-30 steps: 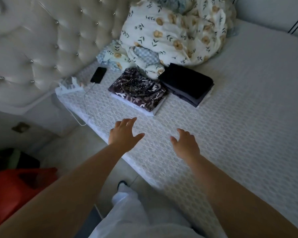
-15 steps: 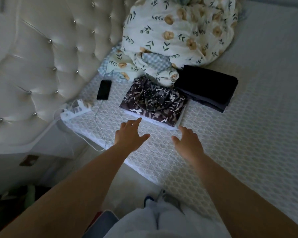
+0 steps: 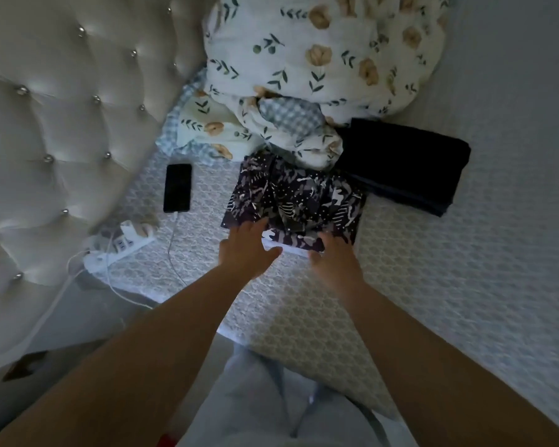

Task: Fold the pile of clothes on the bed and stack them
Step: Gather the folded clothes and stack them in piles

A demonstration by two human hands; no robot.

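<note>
A folded dark patterned garment lies on the bed on top of a white folded piece whose edge shows at the front. To its right sits a stack of folded black clothes. My left hand reaches the patterned garment's near left corner, fingers straight and touching its edge. My right hand is at the near right edge, fingers spread over the cloth. Neither hand grips anything that I can see.
A rumpled floral duvet and pillow lie behind the folded clothes. A black phone on a white cable and a white power strip lie at the left by the tufted headboard. Open mattress stretches to the right.
Both hands have moved forward from the bed's edge to the near edge of the patterned garment. The view has come closer to the clothes.
</note>
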